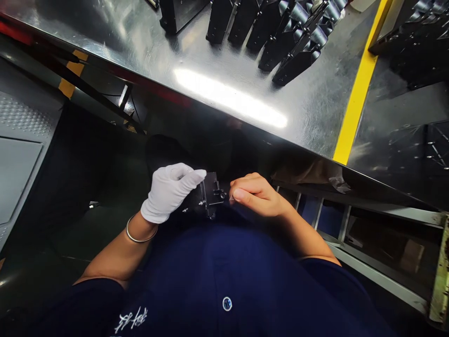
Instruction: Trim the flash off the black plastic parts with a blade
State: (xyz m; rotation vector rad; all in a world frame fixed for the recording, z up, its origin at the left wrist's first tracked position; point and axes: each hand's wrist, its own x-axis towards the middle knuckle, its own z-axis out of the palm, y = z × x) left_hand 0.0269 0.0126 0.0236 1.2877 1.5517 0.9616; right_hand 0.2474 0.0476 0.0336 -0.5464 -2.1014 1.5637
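In a white glove, my left hand [171, 191] pinches the upper edge of a dark metal bracket [211, 188] in front of my body. Small pins and screw-like posts stick out from the bracket's sides. Just right of it is my bare right hand [257, 194], its thumb pressed to the curled fingers. Whatever sits between those fingertips is too small to make out. A small gap shows between the right fingertips and the bracket.
A shiny metal table [308, 112] runs across the top, its edge beyond my hands. Several black metal parts [294, 58] stand on it in a row. Yellow tape [356, 107] crosses it at right. Below sits a grey metal frame [382, 281]; a grey cabinet [21, 173] is at left.
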